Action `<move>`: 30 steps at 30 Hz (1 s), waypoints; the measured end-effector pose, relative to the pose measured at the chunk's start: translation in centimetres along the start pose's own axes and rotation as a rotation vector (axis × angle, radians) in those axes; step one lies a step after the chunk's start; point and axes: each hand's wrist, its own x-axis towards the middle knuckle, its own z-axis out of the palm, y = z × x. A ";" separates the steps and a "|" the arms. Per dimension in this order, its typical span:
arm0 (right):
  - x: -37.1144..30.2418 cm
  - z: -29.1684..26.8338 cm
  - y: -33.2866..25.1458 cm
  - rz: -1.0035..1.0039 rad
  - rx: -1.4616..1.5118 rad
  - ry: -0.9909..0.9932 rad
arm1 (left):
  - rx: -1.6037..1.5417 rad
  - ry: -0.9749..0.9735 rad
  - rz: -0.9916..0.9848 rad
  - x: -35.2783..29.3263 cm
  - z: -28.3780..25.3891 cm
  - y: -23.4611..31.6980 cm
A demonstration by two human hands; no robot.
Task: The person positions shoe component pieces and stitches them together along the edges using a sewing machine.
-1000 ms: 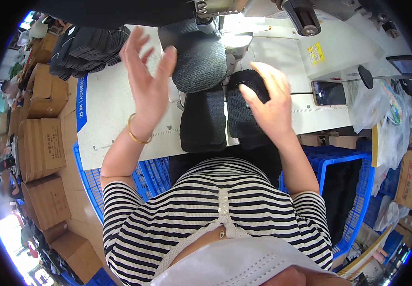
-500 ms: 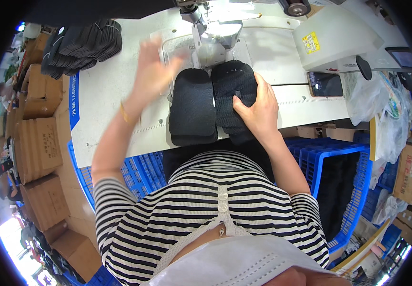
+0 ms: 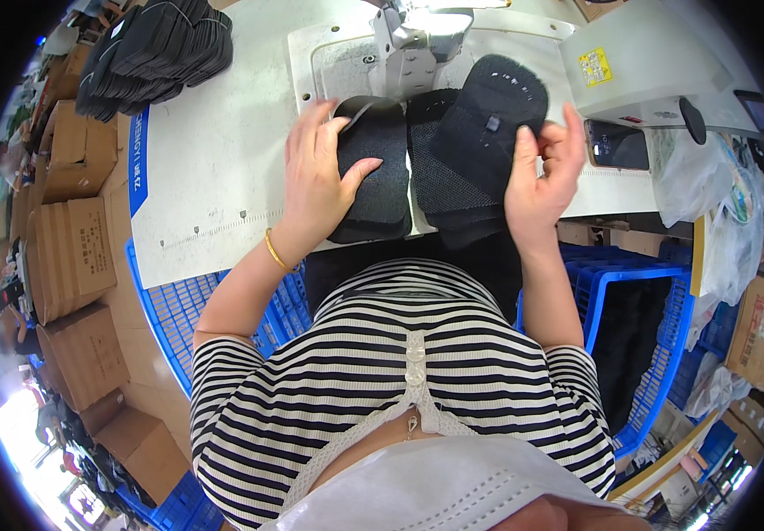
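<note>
The person's left hand (image 3: 318,181) lies flat with its fingers spread, palm down on a black oval mesh fabric piece (image 3: 373,173) that rests on the white surface (image 3: 214,168) near its front edge, just below the needle area of the grey-white sewing machine (image 3: 417,40). The thumb of that hand reaches across the middle of the piece, and a thin gold bangle (image 3: 276,251) sits on the wrist. The right hand (image 3: 537,173) is raised at the right of the work, its fingers curled and pinching the right edge of a second black oval perforated fabric piece (image 3: 492,111), which is lifted and tilted so its underside faces up. Between the two hands lies a stack of black mesh pieces (image 3: 448,190), touching the first piece along its right side and hanging slightly over the front edge of the surface. At the far left corner of the surface sits a pile of dark stacked oval pieces (image 3: 156,49). A dark phone (image 3: 616,146) lies at the right side of the surface, beside the machine's body. Below the front edge, blue plastic crates (image 3: 638,292) stand on either side of the person, and brown cardboard boxes (image 3: 72,248) are stacked along the floor at the left.
</note>
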 end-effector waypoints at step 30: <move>1.1 1.6 -7.4 0.532 0.735 -0.468 | -1.517 0.291 -0.684 5.1 -5.3 2.3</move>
